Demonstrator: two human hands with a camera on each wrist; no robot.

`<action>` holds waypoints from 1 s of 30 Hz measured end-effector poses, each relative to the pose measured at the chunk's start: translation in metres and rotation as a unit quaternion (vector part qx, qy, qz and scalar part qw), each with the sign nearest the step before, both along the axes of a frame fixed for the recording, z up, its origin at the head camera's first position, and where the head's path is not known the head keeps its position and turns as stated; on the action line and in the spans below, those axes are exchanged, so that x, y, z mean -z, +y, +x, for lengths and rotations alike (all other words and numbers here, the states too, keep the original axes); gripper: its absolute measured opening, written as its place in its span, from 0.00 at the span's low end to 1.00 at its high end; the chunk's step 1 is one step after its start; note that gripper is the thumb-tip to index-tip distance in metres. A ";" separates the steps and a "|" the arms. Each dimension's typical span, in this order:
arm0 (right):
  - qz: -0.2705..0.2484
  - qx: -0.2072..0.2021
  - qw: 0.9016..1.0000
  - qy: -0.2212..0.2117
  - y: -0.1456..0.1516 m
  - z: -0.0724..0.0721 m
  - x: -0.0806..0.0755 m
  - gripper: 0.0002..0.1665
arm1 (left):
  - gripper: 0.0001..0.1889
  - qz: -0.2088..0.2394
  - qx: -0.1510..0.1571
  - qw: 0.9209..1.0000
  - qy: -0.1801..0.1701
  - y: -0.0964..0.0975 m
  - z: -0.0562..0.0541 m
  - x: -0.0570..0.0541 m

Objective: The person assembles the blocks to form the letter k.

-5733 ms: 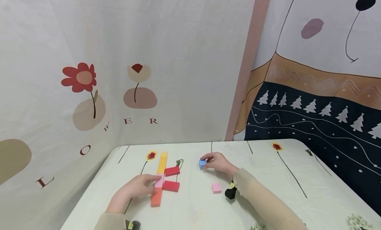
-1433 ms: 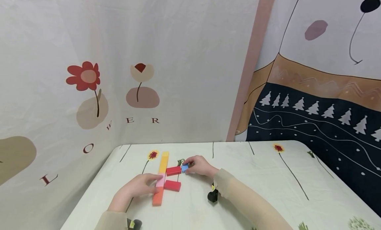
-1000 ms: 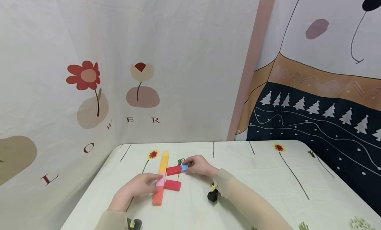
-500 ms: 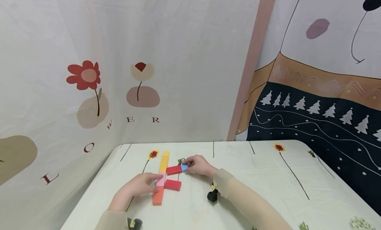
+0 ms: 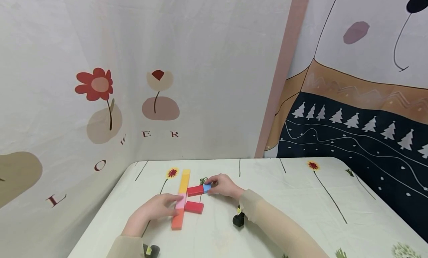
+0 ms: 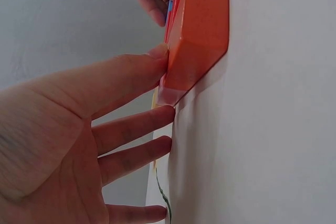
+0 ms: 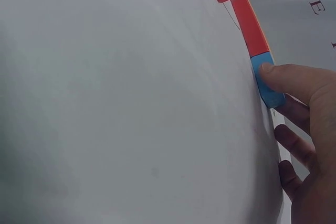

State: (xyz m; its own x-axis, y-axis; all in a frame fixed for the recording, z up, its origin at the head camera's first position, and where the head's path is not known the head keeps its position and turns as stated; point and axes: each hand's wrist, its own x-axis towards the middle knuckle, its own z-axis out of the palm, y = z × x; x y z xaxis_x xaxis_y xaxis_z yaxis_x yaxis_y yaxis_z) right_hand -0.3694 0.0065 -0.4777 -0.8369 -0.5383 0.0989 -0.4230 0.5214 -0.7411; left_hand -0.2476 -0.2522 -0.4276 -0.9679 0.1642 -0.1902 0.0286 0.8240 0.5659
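Observation:
A row of blocks lies on the table: yellow point(image 5: 184, 183) at the far end, pink point(image 5: 181, 202) in the middle, orange point(image 5: 177, 221) nearest. Two red blocks, a farther one point(image 5: 195, 191) and a nearer one point(image 5: 194, 207), stick out rightward from it. My left hand point(image 5: 155, 207) touches the row around the pink block; its fingers look fairly straight in the left wrist view, the thumb against the blocks. With thumb and finger my right hand point(image 5: 225, 185) pinches a blue block point(image 7: 268, 85), which sits against the farther red block's right end.
A white cloth with printed flowers covers the table point(image 5: 287, 198). Printed curtains point(image 5: 207, 83) hang behind and to the sides. Black devices are strapped at the left wrist point(image 5: 154, 251) and right wrist point(image 5: 239, 219).
Since the oldest frame, my right hand has carried the blue block left to the red block. My forearm covers where a small pink block lay. Over the last second, nothing visibly moves.

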 end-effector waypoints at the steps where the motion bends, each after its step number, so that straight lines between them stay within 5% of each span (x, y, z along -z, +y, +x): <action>1: -0.001 -0.001 1.000 0.001 0.000 0.000 0.000 0.18 | 0.30 0.000 0.000 1.000 0.000 0.000 0.000 0.000; 18: -0.014 -0.018 0.999 -0.025 0.007 0.004 -0.011 0.23 | 0.30 0.006 -0.005 1.000 -0.004 0.001 0.002 -0.002; 30: -0.007 -0.019 0.999 -0.026 0.042 0.017 -0.033 0.22 | 0.31 0.012 -0.013 1.000 -0.010 -0.001 0.001 0.001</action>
State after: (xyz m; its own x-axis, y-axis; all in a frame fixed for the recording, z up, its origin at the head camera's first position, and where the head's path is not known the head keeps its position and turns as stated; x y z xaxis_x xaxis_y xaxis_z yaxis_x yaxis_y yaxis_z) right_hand -0.3522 0.0481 -0.4451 -0.8206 -0.5681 0.0625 -0.4021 0.4961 -0.7696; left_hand -0.2469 -0.2534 -0.4284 -0.9677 0.1448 -0.2062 -0.0038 0.8100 0.5864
